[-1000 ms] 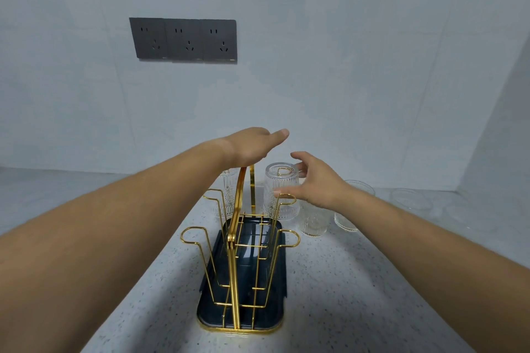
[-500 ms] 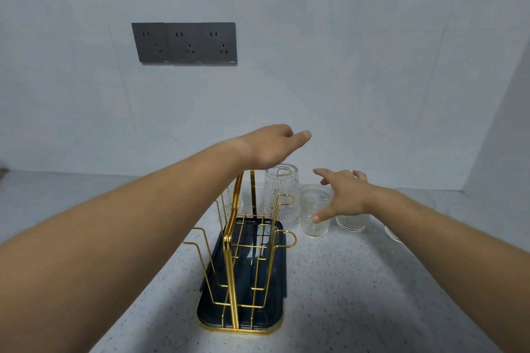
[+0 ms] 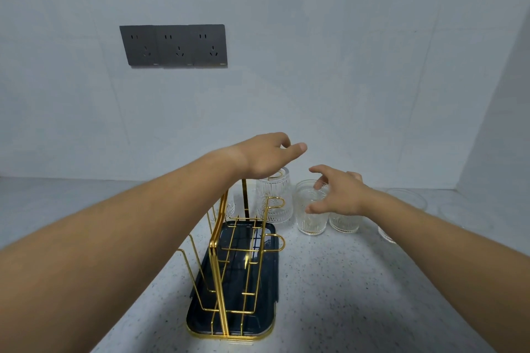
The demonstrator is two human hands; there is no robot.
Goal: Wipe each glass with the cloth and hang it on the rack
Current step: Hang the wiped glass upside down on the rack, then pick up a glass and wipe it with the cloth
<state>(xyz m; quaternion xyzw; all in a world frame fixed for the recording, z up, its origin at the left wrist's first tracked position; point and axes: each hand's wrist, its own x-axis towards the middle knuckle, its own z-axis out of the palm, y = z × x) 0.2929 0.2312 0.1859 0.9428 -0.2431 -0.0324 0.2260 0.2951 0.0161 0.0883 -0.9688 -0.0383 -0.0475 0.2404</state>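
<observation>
A gold wire rack (image 3: 229, 264) stands on a dark blue tray (image 3: 266, 289) on the speckled counter. One ribbed glass (image 3: 274, 198) hangs upside down on a far peg of the rack; another glass (image 3: 229, 208) shows dimly behind the handle. An upright ribbed glass (image 3: 311, 218) stands right of the rack, with a second one (image 3: 344, 222) beside it. My right hand (image 3: 337, 195) hovers over the first upright glass, fingers spread, not closed on it. My left hand (image 3: 269, 156) floats above the hung glass, empty. No cloth is in view.
More clear glassware (image 3: 407, 200) stands at the far right near the side wall. A triple grey power socket (image 3: 175, 46) is on the back wall. The counter (image 3: 358, 281) stretches in front of and to the right of the rack.
My right hand has left the hung glass, moved right and then curled over the upright glass beside the rack. My left hand drifted slightly right above the rack.
</observation>
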